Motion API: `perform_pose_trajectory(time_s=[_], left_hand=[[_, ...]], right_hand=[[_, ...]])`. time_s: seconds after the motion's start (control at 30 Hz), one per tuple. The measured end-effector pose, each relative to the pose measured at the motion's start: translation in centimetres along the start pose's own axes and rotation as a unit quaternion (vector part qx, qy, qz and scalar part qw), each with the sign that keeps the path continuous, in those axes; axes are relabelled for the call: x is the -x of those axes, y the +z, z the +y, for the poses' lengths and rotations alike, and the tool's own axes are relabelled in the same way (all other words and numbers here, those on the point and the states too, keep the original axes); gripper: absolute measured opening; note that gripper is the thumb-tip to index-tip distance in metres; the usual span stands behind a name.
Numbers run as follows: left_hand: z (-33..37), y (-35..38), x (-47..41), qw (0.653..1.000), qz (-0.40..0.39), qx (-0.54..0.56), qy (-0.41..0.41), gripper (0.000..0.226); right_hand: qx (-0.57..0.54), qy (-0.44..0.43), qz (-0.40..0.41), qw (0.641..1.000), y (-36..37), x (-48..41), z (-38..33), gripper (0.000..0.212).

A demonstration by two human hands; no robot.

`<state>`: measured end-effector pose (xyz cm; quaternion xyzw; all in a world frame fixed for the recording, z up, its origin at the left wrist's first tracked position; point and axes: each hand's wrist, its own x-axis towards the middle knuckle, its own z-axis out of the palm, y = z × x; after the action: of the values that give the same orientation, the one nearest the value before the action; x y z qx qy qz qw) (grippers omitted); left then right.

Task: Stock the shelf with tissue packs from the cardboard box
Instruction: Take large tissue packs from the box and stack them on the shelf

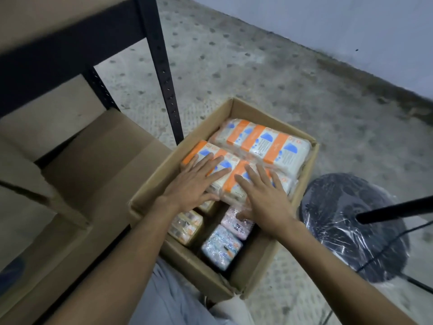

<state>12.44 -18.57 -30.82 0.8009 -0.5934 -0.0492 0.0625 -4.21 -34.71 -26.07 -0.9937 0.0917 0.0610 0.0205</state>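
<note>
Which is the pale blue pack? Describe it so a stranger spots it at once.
Find the cardboard box on the floor by the black shelf post. At its near end small packs sit below the orange-banded bundles. The pale blue pack is nearest, the only blue one beside a pink pack and an orange pack.

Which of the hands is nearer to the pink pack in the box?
Right. The right hand lies flat on the orange-banded bundle, its thumb at the edge of the pink pack; the left hand rests on the same bundle, farther left.
</note>
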Motion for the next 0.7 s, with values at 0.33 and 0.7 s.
perform_pose_trajectory(time_s=[0.33, 0.7], left_hand=[[-0.1, -0.2, -0.4, 0.996, 0.042, 0.082, -0.018, 0.053], [1.6, -3.8, 1.7, 0.980, 0.127, 0.148, -0.044, 0.043]], right_hand=[[-0.078, -0.012, 0.031, 0.996, -1.0, 0.0, 0.5, 0.067], [-0.125, -0.061, 0.022, 0.990, -4.8, 0.5, 1.2, 0.058]])
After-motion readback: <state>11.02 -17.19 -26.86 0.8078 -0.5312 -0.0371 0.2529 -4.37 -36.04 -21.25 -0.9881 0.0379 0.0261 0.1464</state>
